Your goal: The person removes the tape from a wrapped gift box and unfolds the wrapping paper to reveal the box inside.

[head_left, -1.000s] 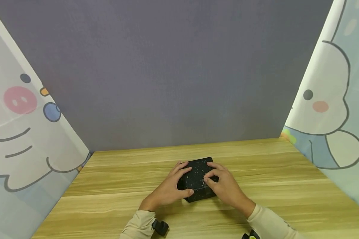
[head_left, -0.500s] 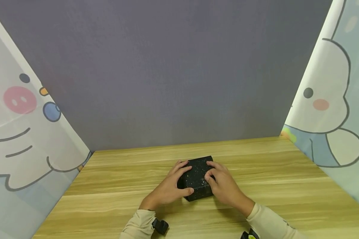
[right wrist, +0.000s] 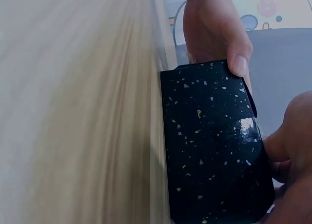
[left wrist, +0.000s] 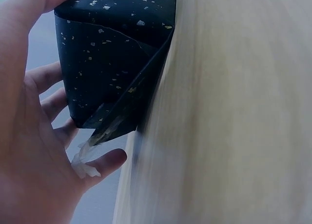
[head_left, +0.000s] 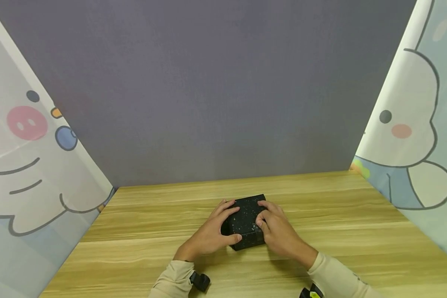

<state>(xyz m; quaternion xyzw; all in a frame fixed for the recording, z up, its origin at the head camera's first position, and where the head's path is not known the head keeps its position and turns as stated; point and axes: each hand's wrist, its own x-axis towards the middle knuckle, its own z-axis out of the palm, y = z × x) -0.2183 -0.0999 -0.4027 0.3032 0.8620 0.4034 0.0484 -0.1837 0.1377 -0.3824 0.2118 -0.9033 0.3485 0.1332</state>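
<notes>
1. Wood-grain table [head_left: 134, 248]; grey backdrop [head_left: 227, 91] rose at its far side.
2. Right hand [head_left: 279, 234]: thumb and forefinger had curled closer, shifting slightly right on the black speckled box [head_left: 243, 219]; probably detail work near the shiny patch [right wrist: 248, 129]. Couldn't tell whether they pinched anything.
3. Box lay left of it, touching; left hand [head_left: 210, 236] spread over its left end.

Black box [head_left: 246, 219] — flecked with white and gold; tabletop [head_left: 134, 231] streaked yellow-brown; back wall [head_left: 223, 91] grey — sleeves [head_left: 337, 276] beige.
</notes>
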